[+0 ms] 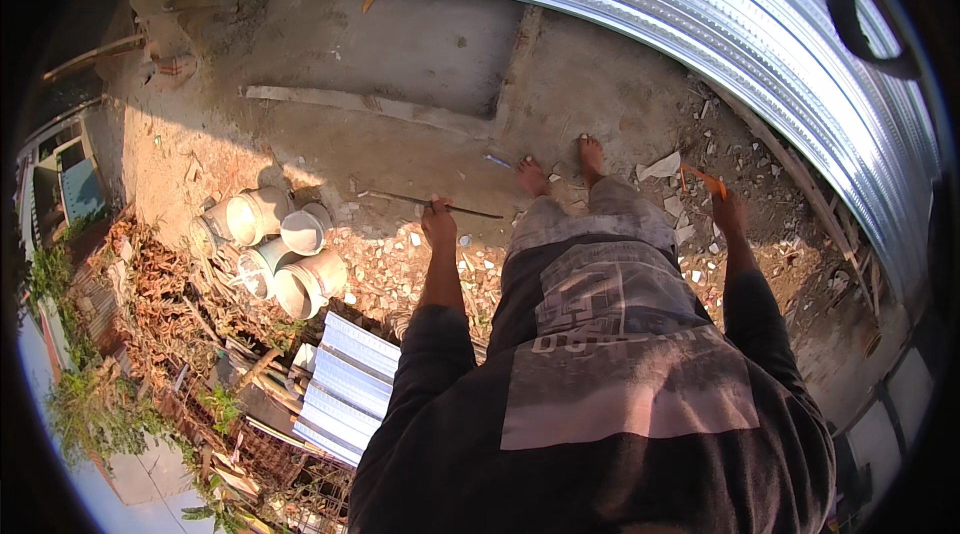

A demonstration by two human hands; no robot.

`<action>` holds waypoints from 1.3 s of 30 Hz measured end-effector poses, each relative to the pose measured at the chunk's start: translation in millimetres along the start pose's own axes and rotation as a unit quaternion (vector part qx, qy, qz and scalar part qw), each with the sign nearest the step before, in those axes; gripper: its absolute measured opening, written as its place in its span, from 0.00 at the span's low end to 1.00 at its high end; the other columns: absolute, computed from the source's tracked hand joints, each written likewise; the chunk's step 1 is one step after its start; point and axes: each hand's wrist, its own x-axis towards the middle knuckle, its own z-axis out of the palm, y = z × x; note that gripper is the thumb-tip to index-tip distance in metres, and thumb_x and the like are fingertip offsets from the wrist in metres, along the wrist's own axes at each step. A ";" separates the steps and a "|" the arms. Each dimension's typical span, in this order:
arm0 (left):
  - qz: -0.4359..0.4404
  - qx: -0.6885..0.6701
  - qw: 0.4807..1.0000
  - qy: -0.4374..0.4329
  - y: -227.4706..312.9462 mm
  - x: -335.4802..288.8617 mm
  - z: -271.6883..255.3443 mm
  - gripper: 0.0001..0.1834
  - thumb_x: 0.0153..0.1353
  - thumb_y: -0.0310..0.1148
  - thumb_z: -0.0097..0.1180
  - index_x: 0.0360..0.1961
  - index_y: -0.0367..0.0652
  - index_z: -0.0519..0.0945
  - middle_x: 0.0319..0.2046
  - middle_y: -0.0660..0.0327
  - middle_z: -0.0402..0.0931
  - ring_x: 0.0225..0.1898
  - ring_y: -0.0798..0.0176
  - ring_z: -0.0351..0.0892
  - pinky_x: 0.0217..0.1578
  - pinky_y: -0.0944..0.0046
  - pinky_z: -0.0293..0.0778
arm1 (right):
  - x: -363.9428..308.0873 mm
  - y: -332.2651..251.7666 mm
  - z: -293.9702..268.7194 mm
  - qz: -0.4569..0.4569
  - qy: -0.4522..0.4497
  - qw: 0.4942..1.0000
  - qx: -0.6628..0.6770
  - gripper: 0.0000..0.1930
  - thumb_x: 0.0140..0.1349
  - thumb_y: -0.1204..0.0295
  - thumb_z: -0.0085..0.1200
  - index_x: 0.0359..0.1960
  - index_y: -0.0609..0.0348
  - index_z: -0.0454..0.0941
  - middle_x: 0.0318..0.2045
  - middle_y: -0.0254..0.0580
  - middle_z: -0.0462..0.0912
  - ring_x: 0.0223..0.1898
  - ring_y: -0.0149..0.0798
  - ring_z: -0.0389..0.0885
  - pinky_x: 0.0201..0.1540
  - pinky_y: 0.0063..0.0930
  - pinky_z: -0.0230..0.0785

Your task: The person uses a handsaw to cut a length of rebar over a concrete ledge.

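Closed around a thin dark rod (432, 202), my left hand (438, 224) hung at the end of a straight arm in a dark sleeve, knuckles outward, and the rod ran nearly level from the hand out to both sides above the rubble. Left of that hand lay a cluster of pale plastic buckets (272, 249) tipped on their sides, touching one another, with dry leaves and scrap behind them. Below the buckets, a short stack of corrugated metal sheets (345, 386) rested on the debris near my left elbow. Between my arms I saw my dark printed shirt, grey trousers and both bare feet (560, 169) on the dusty concrete ground (420, 54), which was strewn with broken tile chips (400, 259). A flat wooden plank (350, 102) lay across the concrete beyond the rod. My right hand (728, 216) was held out low on the other side, fingers folded on an orange tool (706, 180) whose tip pointed up and to the left; its kind I could not tell. To the right, a long curved wall of ribbed galvanised sheeting (760, 44) bent across the upper edge in sunlight.
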 end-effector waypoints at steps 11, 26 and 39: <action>-0.079 0.059 0.993 -0.069 13.8 -61.0 17.3 0.30 0.77 0.54 0.41 0.42 0.36 0.83 0.39 0.55 0.86 0.44 0.54 0.82 0.49 0.53 0.74 | 88.9 22.0 59.8 -0.072 -0.256 0.960 0.086 0.23 0.67 0.54 0.57 0.46 0.67 0.81 0.32 0.56 0.86 0.36 0.54 0.88 0.42 0.50 0.77; -0.038 0.108 0.986 -0.119 64.4 -64.8 67.9 0.30 0.78 0.52 0.40 0.39 0.36 0.82 0.36 0.55 0.86 0.38 0.58 0.84 0.40 0.58 0.77 | 130.3 -15.6 -37.4 -0.010 -0.130 0.981 0.142 0.24 0.68 0.50 0.55 0.51 0.60 0.81 0.43 0.60 0.86 0.46 0.61 0.85 0.47 0.53 0.74; 0.010 0.112 0.987 -0.117 109.6 -49.7 65.6 0.26 0.78 0.53 0.42 0.42 0.40 0.80 0.39 0.59 0.84 0.39 0.62 0.81 0.38 0.60 0.76 | 110.3 95.1 33.0 0.055 -0.229 0.968 0.089 0.30 0.65 0.45 0.54 0.48 0.63 0.85 0.45 0.63 0.86 0.51 0.61 0.85 0.52 0.52 0.74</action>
